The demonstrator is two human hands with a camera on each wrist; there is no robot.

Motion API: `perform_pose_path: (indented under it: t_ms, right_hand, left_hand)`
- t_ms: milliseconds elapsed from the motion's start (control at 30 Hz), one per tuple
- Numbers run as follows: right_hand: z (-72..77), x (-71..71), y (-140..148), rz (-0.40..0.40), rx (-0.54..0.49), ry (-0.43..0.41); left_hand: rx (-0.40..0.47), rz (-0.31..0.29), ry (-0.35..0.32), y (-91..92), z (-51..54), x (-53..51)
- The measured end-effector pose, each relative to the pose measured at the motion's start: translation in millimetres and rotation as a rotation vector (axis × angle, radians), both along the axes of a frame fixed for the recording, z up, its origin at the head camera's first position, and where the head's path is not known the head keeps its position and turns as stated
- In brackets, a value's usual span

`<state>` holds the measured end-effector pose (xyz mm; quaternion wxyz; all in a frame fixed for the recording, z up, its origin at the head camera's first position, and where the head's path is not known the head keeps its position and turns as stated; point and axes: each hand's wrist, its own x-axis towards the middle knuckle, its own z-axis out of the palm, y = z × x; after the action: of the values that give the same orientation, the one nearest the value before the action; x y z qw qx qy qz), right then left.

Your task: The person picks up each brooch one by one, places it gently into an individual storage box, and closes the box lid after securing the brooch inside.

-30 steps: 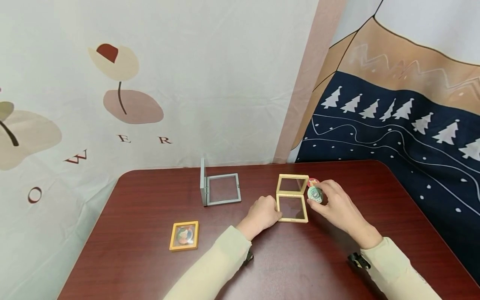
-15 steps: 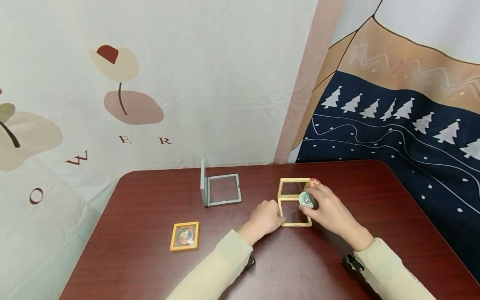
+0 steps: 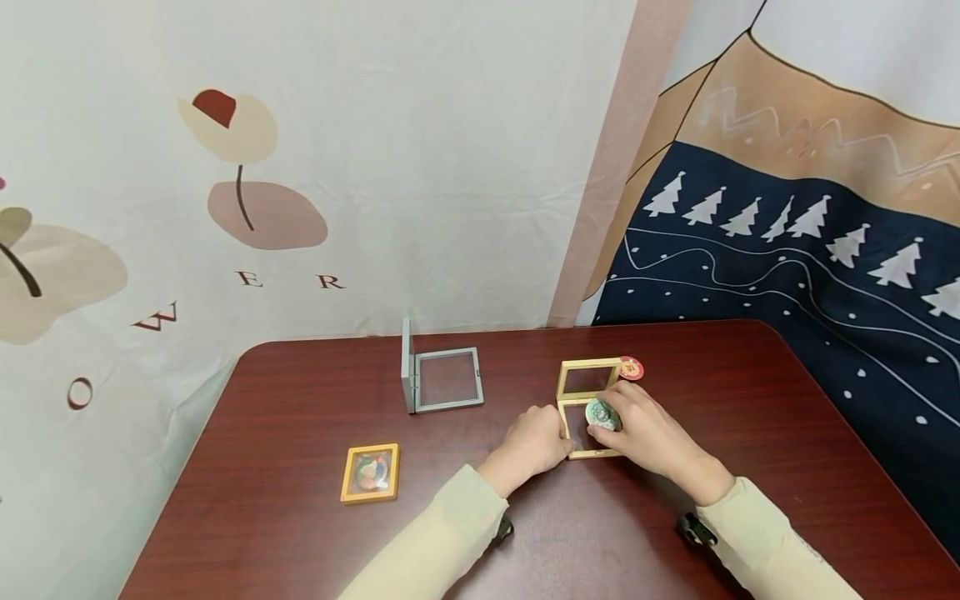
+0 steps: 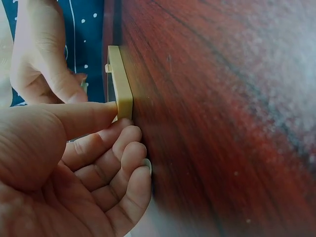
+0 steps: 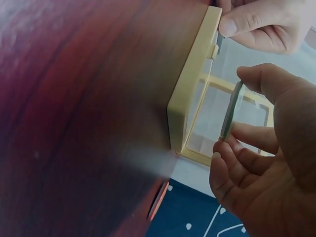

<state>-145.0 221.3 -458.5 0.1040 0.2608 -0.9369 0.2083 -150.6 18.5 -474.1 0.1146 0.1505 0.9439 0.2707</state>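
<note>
An open yellow hinged frame (image 3: 588,364) with clear panes lies on the table, its lid raised at the back. The left hand (image 3: 528,443) pinches the near left corner of the frame between thumb and fingers, as the left wrist view shows at the yellow edge (image 4: 122,84). Over the frame's lower half, the right hand (image 3: 654,433) holds a round green badge (image 3: 600,414) by its rim. The right wrist view shows the badge (image 5: 232,111) edge-on between thumb and fingers, above the pane. A red round badge (image 3: 632,368) lies at the frame's back right corner.
A grey hinged frame (image 3: 480,379) stands open at the back, its lid upright. At the front left lies a closed orange frame (image 3: 396,472) with a round badge inside. A printed curtain (image 3: 450,208) hangs behind the table (image 3: 285,400).
The right hand has carried the green badge leftward from beside the yellow frame to over its lower half. The yellow frame and left hand have shifted slightly nearer. The red badge is now more exposed.
</note>
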Motion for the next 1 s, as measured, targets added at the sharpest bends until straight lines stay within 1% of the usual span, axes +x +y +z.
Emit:
perform_pose_path:
  t_ms: [33,67,133,267,433,700,867,1000]
  right_hand:
    - [-0.8,0.1,-1,0.007,0.006,-0.003]
    - [-1.4,0.2,-1,0.012,0.012,-0.006]
    - [-2.3,0.5,-2,0.022,0.022,-0.012]
    - [-2.9,0.8,-5,0.039,0.043,-0.040]
    - [-4.5,0.6,-7,0.040,0.072,-0.074]
    - [-8.2,-0.2,-7,0.043,0.095,-0.083]
    - [-2.2,0.7,-5,0.039,0.099,-0.078]
    - [10.8,0.8,0,0.040,0.062,-0.017]
  left_hand:
    - [0.005,-0.004,-0.013,-0.6,4.7,1.4]
    - [0.000,-0.005,-0.014,-0.4,4.8,1.3]
    - [0.011,-0.009,-0.043,-2.1,18.6,5.8]
    - [-0.012,-0.003,-0.053,-1.4,19.0,7.2]
    - [-0.014,-0.001,-0.058,-1.8,19.7,8.1]
    - [-0.005,0.002,-0.049,-1.6,18.0,7.3]
    - [0.003,0.010,-0.050,-1.7,18.6,7.6]
    - [0.030,0.009,-0.053,-2.6,19.4,6.9]
